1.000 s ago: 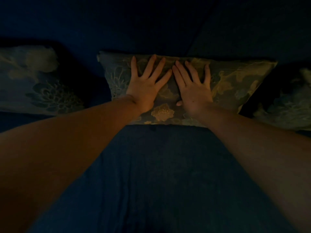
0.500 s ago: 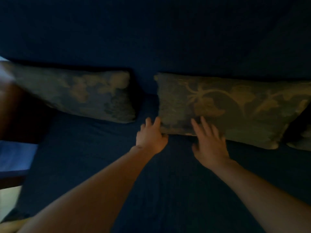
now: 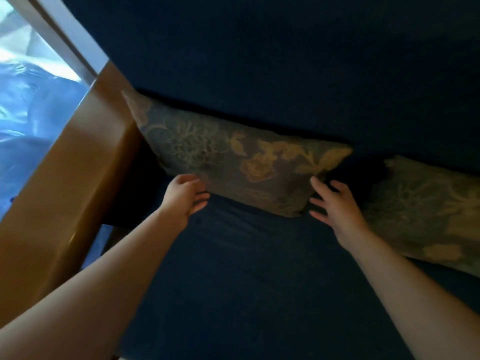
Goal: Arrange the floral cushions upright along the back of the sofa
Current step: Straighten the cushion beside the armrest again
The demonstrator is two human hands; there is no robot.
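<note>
Both hands are reaching to the end cushion point(image 3: 233, 162), the left hand point(image 3: 183, 194) and right hand point(image 3: 333, 203) with fingers spread, gripping nothing. I am thinking the cushion is risking to slump forward from the sofa back point(image 3: 285, 61) if lifted by one corner only.

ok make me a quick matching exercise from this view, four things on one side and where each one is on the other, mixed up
Things:
1. left hand
2. right hand
3. wooden armrest
4. second floral cushion

Places:
A. at the far right, partly cut off by the picture's edge
B. at the lower right corner of the near floral cushion
C. at the left end of the sofa, beside the near floral cushion
D. at the lower left edge of the near floral cushion

Pairs: 1-D, 2-B, 3-C, 4-A
</note>
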